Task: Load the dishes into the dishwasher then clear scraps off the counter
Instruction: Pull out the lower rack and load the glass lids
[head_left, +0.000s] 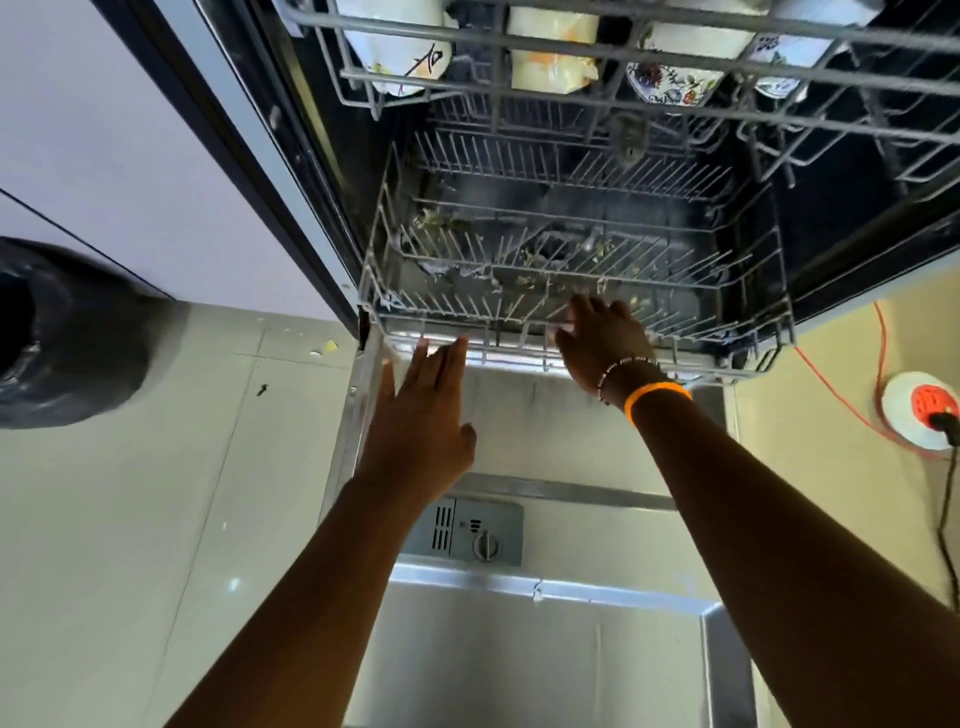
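Mugs (550, 47) sit in the upper rack (779, 104), above the lower rack (571, 260); open door (545, 649) in front, bin (67, 332) left.

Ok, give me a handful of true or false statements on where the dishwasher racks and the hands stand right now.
1. The lower rack holds a full row of plates. False: it holds no dishes, only bits of food scraps.
2. The upper rack has cups in it. True.
3. The right hand is at the lower rack's front edge. True.
4. The left hand is holding a plate. False: it is open and holds nothing, its fingertips near the rack's front rail.
5. The dishwasher door is shut. False: it lies open, below both arms.
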